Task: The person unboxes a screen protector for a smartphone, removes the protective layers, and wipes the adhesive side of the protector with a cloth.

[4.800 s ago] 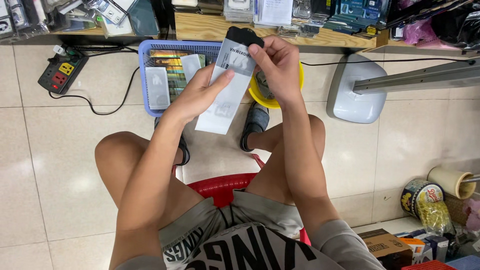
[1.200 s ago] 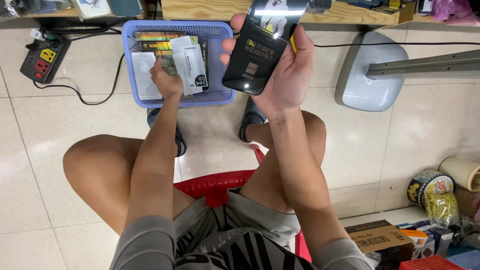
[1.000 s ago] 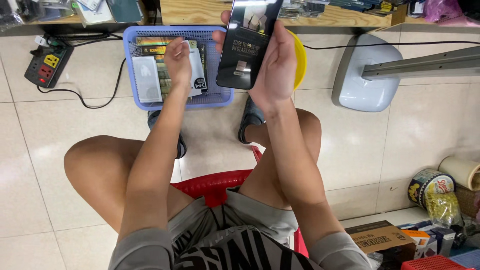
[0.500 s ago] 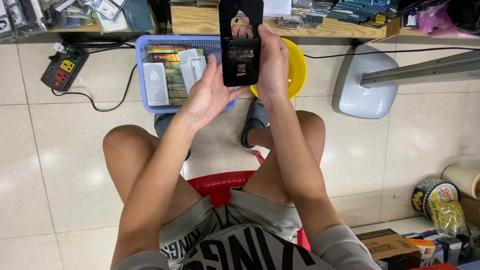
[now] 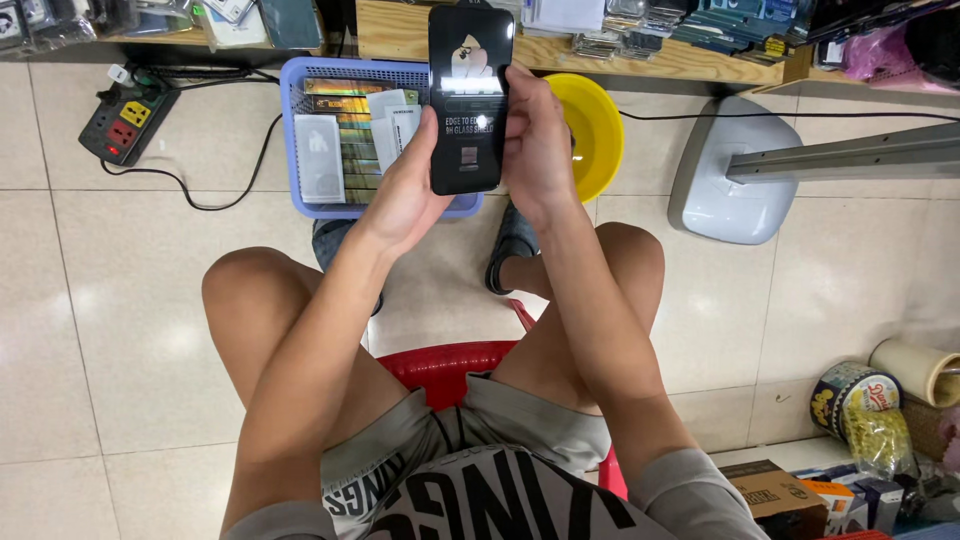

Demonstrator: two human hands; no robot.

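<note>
At the top centre of the frame both hands hold a flat black rectangular package [image 5: 470, 98] upright: the left hand [image 5: 408, 190] closes on its left edge, the right hand [image 5: 535, 145] on its right. Behind it, a blue basket [image 5: 300, 200] of pale flat packets [image 5: 320, 157]; right, a yellow bowl [image 5: 597, 135]

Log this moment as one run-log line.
left hand: holds black flat packet | right hand: holds same packet | below: blue basket, yellow bowl | seat: red stool
</note>
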